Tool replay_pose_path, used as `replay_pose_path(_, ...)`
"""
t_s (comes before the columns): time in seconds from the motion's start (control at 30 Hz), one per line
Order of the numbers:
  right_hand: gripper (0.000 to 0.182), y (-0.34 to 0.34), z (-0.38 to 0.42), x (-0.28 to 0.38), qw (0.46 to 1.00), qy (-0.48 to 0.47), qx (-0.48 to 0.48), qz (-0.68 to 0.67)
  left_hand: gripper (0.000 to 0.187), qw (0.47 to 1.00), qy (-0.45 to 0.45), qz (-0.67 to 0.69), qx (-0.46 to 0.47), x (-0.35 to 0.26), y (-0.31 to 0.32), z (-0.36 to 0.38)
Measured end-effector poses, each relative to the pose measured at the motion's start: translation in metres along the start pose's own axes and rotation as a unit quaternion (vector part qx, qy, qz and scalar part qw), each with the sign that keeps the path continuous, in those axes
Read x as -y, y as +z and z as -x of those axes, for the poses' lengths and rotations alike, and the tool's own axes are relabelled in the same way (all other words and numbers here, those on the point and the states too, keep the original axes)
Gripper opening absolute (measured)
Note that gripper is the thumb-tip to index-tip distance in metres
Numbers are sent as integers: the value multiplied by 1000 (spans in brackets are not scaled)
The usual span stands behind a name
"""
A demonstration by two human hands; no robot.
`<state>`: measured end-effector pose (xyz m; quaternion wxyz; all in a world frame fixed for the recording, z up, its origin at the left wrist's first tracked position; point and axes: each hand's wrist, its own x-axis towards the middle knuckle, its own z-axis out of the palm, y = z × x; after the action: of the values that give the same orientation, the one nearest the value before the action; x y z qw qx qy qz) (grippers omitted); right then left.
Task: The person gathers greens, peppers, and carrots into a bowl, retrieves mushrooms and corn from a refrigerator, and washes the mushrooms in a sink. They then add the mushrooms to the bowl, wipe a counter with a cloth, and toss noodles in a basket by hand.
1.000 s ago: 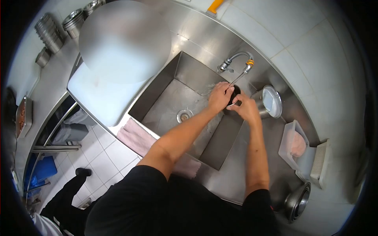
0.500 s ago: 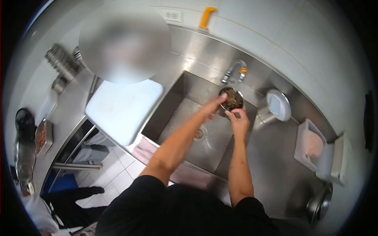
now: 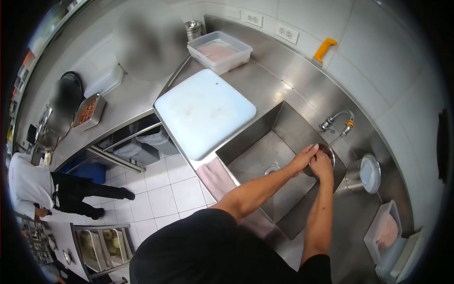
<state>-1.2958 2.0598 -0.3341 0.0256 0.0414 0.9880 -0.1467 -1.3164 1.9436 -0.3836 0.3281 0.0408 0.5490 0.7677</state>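
Observation:
A round metal bowl is held over the right end of the steel sink. A thin stream of water runs from the faucet toward it. My left hand is closed at the bowl's left side, its thumb on top and its fingers lower down. Close against it, my right hand is curled over the bowl; whatever lies in its fingers is hidden. Both hands cover most of the bowl's contents.
Left of the sink lies a white cutting board, with a plastic tub behind it. A metal pot and another tub stand right. Pink cloths line the front edge. A person stands far left.
My view has swung left, showing more counter and floor. Both hands have come together over the bowl, hiding the brown, leafy-looking contents visible before. Running water now shows at the faucet.

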Motion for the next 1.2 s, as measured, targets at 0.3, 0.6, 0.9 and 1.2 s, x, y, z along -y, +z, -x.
replay_pose_path(0.3,57,-5,0,-12,997,-27,69,-38,69,1000,-16,-19,-3,5,-11,-10)
replay_pose_path(0.6,41,16,-29,-32,991,1,132,14,75,997,-75,-15,28,10,-18,-5)
replay_pose_path(0.9,54,16,-14,-19,993,-3,103,63,74,998,-59,-15,23,-6,-14,-11)
replay_pose_path(1.2,41,-9,-22,-21,989,-5,147,-23,74,996,-86,-16,19,10,-24,-10)
